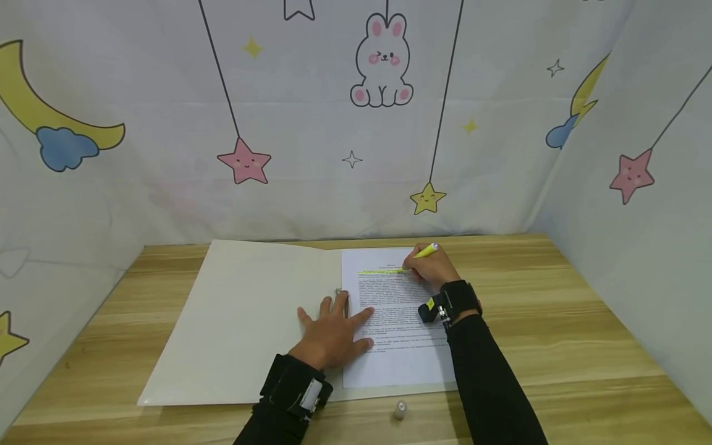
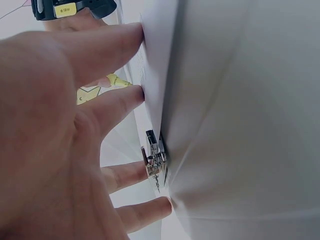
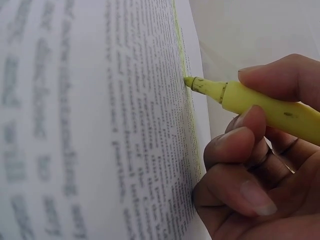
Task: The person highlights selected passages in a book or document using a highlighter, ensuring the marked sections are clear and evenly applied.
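Note:
A printed sheet of paper (image 1: 400, 371) lies on the right side of an opened white folder (image 1: 233, 321). My right hand (image 1: 432, 268) pinches a yellow highlighter (image 3: 270, 110) between thumb and fingers. In the right wrist view its tip meets the page at a line of text, and a yellow stripe (image 1: 378, 272) runs along the top line. Spread over the sheet's left edge, my left hand (image 1: 334, 337) rests with fingers extended, thumb side on the paper and other fingers near the folder's fold. A metal clip (image 2: 155, 160) shows by those fingers, partly hidden.
A small pale cap-like cylinder (image 1: 400, 410) stands on the wooden table (image 1: 589, 346) in front of the folder. White cloth (image 1: 311, 204) printed with stars, moons and a rabbit hangs behind the table and along both sides.

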Available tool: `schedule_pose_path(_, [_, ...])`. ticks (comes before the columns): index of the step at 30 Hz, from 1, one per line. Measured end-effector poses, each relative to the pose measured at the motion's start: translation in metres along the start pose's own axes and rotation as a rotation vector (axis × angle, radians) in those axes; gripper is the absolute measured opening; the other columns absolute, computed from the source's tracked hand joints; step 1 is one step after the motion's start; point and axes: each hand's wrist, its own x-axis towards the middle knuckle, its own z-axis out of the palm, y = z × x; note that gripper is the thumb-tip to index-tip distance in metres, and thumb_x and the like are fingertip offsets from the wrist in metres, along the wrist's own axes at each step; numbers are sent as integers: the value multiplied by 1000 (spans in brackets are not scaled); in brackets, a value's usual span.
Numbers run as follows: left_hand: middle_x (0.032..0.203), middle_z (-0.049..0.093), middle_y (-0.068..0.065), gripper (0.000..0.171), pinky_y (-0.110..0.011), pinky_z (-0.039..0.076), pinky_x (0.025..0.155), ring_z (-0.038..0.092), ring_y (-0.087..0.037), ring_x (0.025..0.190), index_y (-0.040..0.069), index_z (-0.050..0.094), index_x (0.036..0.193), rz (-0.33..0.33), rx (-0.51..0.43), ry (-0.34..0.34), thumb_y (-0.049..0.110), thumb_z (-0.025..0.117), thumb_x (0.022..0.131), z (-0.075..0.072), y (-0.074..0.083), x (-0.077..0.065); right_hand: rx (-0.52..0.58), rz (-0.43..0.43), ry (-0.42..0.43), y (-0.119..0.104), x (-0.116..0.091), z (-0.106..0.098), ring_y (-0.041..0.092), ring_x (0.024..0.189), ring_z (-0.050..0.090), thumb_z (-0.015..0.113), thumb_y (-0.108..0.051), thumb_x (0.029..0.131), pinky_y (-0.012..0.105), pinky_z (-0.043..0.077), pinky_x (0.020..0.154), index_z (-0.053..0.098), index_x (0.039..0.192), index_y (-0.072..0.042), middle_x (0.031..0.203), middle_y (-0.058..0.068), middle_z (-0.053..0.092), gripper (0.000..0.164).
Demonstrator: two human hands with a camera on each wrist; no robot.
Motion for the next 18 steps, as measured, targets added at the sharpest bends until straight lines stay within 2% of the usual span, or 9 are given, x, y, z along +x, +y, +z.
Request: schedule_pose_path(18, [158, 32, -17, 59, -85, 21, 101, 32, -44, 140, 38, 51, 144, 2, 3, 3, 54, 66, 88, 1, 0, 0, -27, 7, -18, 4, 4, -5, 18, 51, 48, 73, -7, 80, 29, 36, 52, 59, 79, -6, 54, -1, 49, 15])
